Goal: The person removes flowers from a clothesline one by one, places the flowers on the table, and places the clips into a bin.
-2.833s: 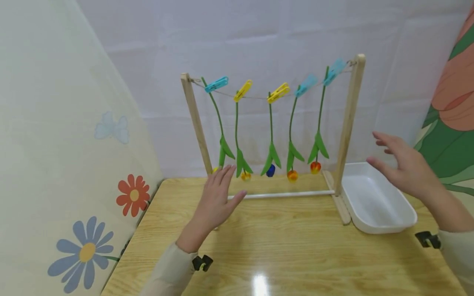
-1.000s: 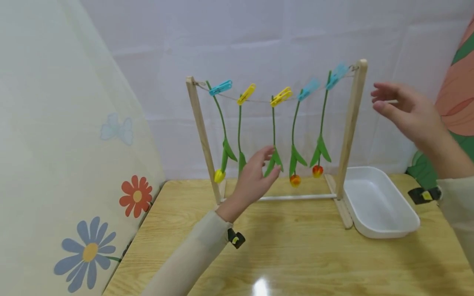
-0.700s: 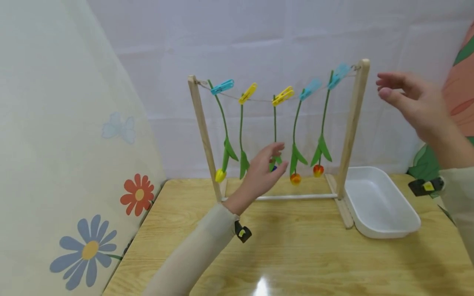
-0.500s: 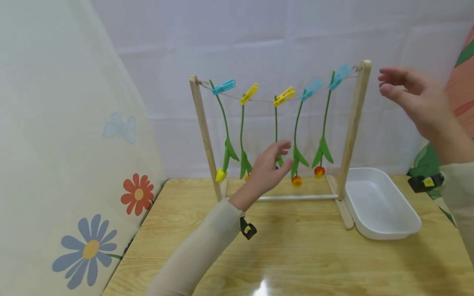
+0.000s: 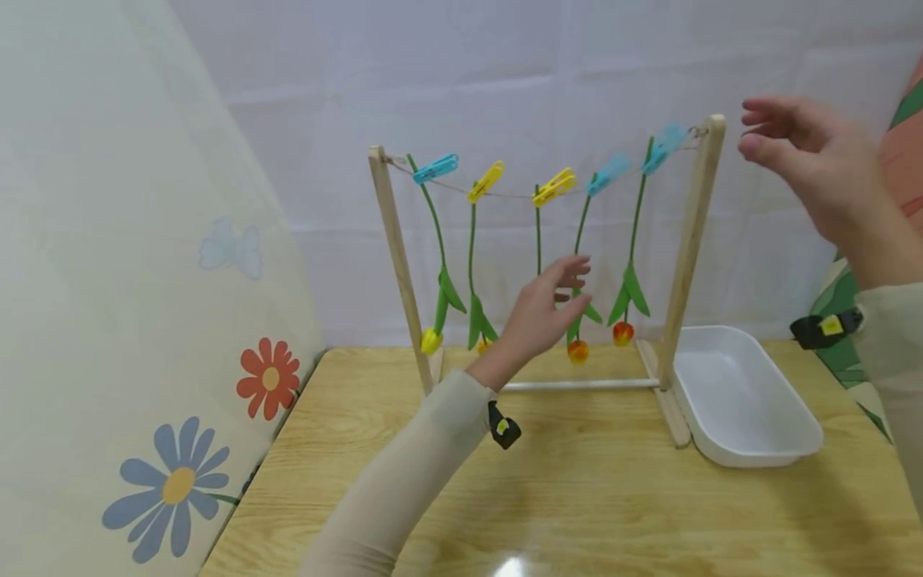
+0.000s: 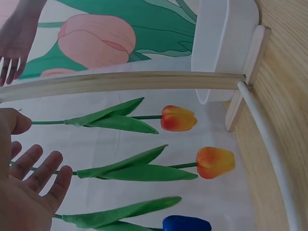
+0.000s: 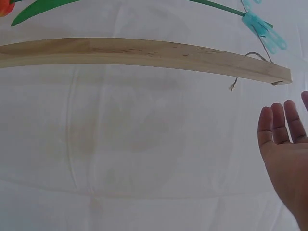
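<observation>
Several artificial tulips hang upside down from a string, each clipped by a clothespin: yellow [image 5: 554, 187], blue [image 5: 436, 168] or pale blue [image 5: 665, 150]. My left hand [image 5: 544, 312] is raised among the stems, nearest the orange tulip [image 5: 578, 351], its fingers relaxed and spread with nothing held. It hides the blue tulip [image 6: 186, 223] in the head view; the left wrist view shows that bloom. Further right hangs the red-yellow tulip [image 5: 623, 333], and far left the yellow tulip [image 5: 431, 341]. My right hand [image 5: 822, 168] hovers right of the post's top, fingers loosely bent, holding nothing.
The string runs between two wooden posts, the right post [image 5: 692, 248] and the left post [image 5: 392, 240]. A white rod [image 5: 587, 385] joins them low down. Beside the right foot sits a white plastic tray [image 5: 743, 401] on the wood-grain table [image 5: 613, 497]. A white cloth hangs behind.
My left hand has moved right and up, from the leftmost tulips to the orange one. The right hand has risen from above the tray to the height of the post's top. The tulips stay clipped.
</observation>
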The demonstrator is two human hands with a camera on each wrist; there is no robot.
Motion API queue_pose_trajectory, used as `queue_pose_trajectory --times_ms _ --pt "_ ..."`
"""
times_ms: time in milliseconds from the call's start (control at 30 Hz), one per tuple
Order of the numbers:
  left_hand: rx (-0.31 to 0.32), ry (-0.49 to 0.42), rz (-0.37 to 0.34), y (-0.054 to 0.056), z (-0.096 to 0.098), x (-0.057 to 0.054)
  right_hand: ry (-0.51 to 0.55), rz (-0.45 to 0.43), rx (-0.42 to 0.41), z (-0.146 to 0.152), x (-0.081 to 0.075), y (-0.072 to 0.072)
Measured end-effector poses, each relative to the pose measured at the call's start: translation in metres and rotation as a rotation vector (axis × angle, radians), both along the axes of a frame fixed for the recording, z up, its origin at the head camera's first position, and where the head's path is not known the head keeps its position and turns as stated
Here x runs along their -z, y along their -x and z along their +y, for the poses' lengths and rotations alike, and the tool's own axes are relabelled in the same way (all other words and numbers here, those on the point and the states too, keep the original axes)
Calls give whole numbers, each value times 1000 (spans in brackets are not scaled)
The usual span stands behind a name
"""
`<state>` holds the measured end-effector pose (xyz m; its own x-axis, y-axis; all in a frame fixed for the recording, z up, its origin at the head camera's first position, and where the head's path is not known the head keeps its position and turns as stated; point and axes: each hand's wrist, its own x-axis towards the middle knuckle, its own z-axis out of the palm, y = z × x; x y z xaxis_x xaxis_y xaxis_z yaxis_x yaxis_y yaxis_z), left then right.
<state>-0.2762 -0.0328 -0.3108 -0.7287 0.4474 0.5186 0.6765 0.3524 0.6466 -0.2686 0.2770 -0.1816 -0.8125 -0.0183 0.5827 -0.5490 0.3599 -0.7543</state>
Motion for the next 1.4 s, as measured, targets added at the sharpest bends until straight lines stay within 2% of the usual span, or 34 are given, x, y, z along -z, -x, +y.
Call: queue_pose_trajectory --times_ms 333,467,633,867,1033,1133,1400 --pt "49 -32 -60 7 21 -11 -60 -15 -33 -9 -11 11" --pt "72 -45 -85 10 29 -14 -48 -27 -54 -10 -16 16" --pt "69 -27 -143 13 40 -18 -34 -52 -99 -10 -20 21" --pt "50 -64 -139 21 60 -17 11 -66 -138 -8 -22 27" --pt "39 -119 -138 23 70 -17 0 -101 -150 -8 -21 31" --pt "23 -154 -129 24 75 -20 -14 -109 -163 -10 -21 34" --pt "17 -244 -114 30 87 -24 -35 -53 -222 -14 -21 40"
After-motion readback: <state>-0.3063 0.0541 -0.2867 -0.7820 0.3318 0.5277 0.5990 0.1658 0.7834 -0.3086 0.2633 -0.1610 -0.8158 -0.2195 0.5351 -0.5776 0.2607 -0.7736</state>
